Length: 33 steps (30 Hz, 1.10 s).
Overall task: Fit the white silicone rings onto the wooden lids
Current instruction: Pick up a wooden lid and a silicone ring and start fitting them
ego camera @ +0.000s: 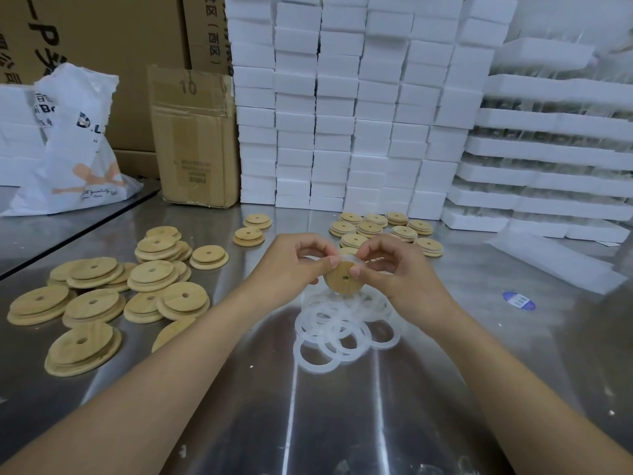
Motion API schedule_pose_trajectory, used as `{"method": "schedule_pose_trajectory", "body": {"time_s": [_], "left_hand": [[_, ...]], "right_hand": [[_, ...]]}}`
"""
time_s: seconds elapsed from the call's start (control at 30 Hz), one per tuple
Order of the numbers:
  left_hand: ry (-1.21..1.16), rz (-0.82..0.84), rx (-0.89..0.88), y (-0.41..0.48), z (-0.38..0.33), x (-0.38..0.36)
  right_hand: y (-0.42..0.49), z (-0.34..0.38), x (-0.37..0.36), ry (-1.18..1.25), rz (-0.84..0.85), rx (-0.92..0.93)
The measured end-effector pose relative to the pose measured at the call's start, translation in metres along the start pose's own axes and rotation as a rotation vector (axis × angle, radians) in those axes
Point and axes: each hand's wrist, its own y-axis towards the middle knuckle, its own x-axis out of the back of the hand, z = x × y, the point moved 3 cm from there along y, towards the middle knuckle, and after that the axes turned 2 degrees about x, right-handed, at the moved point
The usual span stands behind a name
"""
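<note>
At frame center, the left hand (297,259) and right hand (394,269) together hold a wooden lid (342,278) tilted up between them, fingertips of both pinching a white silicone ring (346,259) at its upper edge. Just below lies a heap of loose rings (337,332) on the steel table (479,389). Bare lids (102,296) spread at left; more lids (380,229) sit just above the hands.

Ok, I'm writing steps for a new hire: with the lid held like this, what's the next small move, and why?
Probably stretch the ring down around the rest of the lid. The left hand and right hand pinch the ring at the lid's top edge only, and the lower rim looks bare.
</note>
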Motion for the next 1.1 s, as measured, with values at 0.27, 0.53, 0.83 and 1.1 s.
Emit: {"method": "schedule_pose_trajectory", "body": {"time_s": [0.27,0.53,0.83,1.1], "left_hand": [[0.001,0.038,-0.078,-0.002,-0.001,0.000],[0.011,0.025,-0.145,-0.001,-0.002,-0.001],[0.141,0.047,-0.212,0.001,-0.004,-0.001],[-0.151,-0.057,-0.156,0.000,-0.003,0.005]], "right_hand": [[-0.001,0.003,0.003,0.097,0.026,-0.009],[-0.001,0.003,0.006,0.054,0.019,-0.050],[-0.004,0.007,0.004,0.002,-0.003,-0.153],[-0.003,0.011,0.013,0.105,0.002,-0.162]]}}
